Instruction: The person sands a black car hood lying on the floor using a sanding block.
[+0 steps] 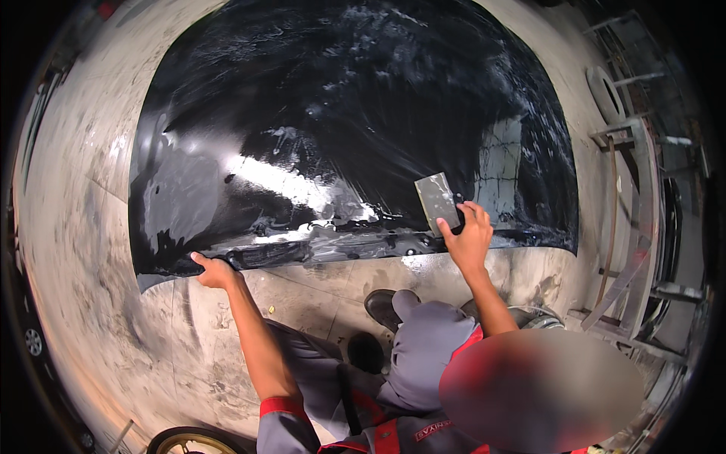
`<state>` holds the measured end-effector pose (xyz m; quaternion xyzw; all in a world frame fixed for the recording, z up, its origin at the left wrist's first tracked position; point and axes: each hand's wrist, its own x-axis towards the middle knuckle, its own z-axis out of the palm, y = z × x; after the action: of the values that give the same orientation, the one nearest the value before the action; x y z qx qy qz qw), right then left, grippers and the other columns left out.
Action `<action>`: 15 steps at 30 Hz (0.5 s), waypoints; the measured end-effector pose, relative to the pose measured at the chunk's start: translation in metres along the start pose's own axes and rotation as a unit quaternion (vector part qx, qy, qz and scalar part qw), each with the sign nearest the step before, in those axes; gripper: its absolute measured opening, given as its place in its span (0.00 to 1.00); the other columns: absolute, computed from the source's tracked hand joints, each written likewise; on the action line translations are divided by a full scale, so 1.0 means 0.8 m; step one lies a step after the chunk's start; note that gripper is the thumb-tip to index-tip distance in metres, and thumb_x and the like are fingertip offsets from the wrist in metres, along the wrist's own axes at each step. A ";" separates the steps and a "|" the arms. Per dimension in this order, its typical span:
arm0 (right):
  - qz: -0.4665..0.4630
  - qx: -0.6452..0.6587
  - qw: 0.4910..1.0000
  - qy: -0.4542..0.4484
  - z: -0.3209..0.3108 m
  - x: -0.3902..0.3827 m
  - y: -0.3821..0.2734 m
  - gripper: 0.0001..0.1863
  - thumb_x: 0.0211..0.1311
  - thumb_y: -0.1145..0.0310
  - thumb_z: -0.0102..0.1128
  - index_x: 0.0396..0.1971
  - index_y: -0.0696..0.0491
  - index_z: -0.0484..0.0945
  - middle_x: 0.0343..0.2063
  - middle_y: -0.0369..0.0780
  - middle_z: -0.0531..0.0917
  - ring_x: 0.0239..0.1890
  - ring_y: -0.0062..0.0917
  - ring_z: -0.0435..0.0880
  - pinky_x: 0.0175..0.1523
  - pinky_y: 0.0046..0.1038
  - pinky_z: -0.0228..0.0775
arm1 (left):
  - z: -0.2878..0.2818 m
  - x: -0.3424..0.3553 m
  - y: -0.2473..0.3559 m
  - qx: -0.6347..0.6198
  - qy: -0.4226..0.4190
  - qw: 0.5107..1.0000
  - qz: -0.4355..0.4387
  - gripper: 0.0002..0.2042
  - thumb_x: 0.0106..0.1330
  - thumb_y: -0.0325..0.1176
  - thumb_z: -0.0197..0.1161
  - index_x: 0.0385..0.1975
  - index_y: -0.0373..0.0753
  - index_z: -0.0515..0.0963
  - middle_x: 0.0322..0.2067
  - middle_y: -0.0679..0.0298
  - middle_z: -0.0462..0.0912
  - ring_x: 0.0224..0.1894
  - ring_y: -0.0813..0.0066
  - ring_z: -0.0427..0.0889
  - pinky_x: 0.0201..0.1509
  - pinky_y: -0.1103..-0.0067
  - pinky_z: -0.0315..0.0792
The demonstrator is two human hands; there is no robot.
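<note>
A large black car hood [340,129] spreads out in front of me, its surface wet and streaked, with dull grey patches toward the left and along the near edge. My left hand [215,272] grips the near left edge, thumb on top and the other fingers hidden beneath. Near the right part of that edge, my right hand [470,233] holds a grey rectangular sheet that looks like sandpaper [435,198]. The thumb lies against its lower end, and the sheet rests on or just over the wet panel.
Stained concrete floor [83,197] surrounds the hood. To the right stands a metal rack [643,227] with a tire [605,94] near its top. A wheel with a gold rim [193,440] is at the lower left. My shoe [382,309] is close to the near edge.
</note>
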<state>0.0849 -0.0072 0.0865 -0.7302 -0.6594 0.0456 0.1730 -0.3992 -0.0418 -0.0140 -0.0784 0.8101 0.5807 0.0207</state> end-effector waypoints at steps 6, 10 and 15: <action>0.019 0.076 0.996 0.042 0.006 0.007 -0.006 0.16 0.44 0.71 0.77 0.32 0.56 0.79 0.45 0.43 0.79 0.52 0.41 0.77 0.55 0.41 0.69 | -0.004 0.002 0.003 -0.009 -0.002 1.000 0.003 0.33 0.69 0.48 0.64 0.50 0.12 0.71 0.49 0.37 0.79 0.45 0.51 0.81 0.52 0.64 0.76; 0.084 0.292 0.953 0.027 -0.001 0.021 0.019 0.11 0.52 0.80 0.70 0.27 0.58 0.73 0.34 0.44 0.84 0.38 0.34 0.88 0.46 0.33 0.79 | 0.001 -0.004 0.013 -0.013 -0.003 1.000 0.006 0.34 0.70 0.49 0.63 0.47 0.11 0.72 0.48 0.36 0.80 0.43 0.52 0.82 0.51 0.63 0.77; 0.143 0.348 0.921 0.104 -0.105 -0.034 0.113 0.09 0.61 0.80 0.66 0.37 0.57 0.74 0.31 0.34 0.82 0.36 0.14 0.82 0.37 0.20 0.74 | 0.023 0.029 -0.024 0.066 -0.002 0.997 0.031 0.41 0.66 0.56 0.64 0.44 0.07 0.71 0.46 0.29 0.79 0.46 0.45 0.82 0.54 0.61 0.77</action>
<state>0.1920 -0.0563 0.1327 -0.7109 -0.4689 0.2200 0.4757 -0.4199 -0.0331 -0.0407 -0.0504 0.8487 0.5263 0.0090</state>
